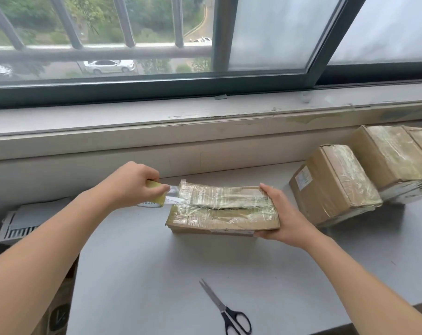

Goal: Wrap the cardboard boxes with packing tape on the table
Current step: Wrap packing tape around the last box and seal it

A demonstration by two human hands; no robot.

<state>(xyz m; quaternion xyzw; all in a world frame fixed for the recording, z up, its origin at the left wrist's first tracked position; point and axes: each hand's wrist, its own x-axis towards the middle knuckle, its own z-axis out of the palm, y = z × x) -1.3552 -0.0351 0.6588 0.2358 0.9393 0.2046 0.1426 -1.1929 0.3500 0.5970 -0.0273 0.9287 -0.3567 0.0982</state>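
Flat box (222,211) mid-frame on the bench (157,262): prob. light, stiff, slick w/ tape. Right hand (284,218) clamps its right end, a sound hold; left hand (132,182) grips the tape roll (154,194) just left of it.

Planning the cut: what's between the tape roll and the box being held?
Head view: a short strip of clear tape, running from the tape roll in the left hand to the box's left end.

Both arms out fwd: L grip (135,183) curled round tape roll (156,197), R grip (285,216) clasping box (219,215) end.
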